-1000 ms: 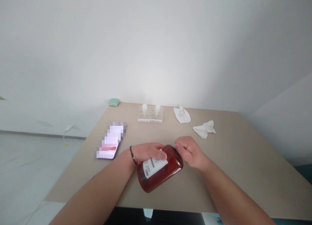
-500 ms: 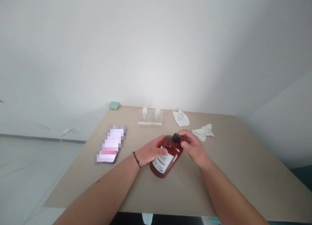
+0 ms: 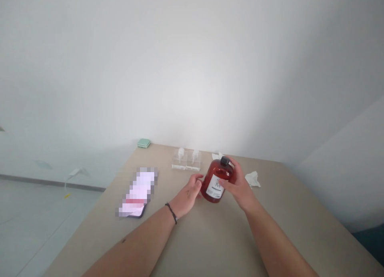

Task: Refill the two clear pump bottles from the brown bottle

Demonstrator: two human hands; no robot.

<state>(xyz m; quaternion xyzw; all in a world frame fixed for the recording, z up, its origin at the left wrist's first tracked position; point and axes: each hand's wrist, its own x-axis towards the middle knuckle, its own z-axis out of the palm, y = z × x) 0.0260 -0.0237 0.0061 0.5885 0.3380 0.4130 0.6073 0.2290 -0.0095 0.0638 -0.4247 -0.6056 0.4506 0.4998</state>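
Note:
A reddish-brown bottle [image 3: 209, 177] with a black cap [image 3: 225, 161] and a white label is tilted slightly to the right over the table. My right hand [image 3: 238, 185] grips its right side, the thumb lying across the label and the other fingers behind the bottle. Close by the bottle's lower left side is my left hand [image 3: 189, 195], its fingers apart and loosely curved. Whether its fingertips still touch the bottle I cannot tell.
On the beige table [image 3: 198, 245], a phone [image 3: 138, 195] with a blurred screen lies at left. Behind stand two clear containers [image 3: 186, 165] with white contents. Crumpled tissues [image 3: 253, 179] lie at right. A green case [image 3: 144, 143] sits at the back left corner, near the wall [image 3: 192, 69].
The bottle has moved up and right and become more upright. My right hand has gone from the cap to the bottle's side. My left hand has let go of the body.

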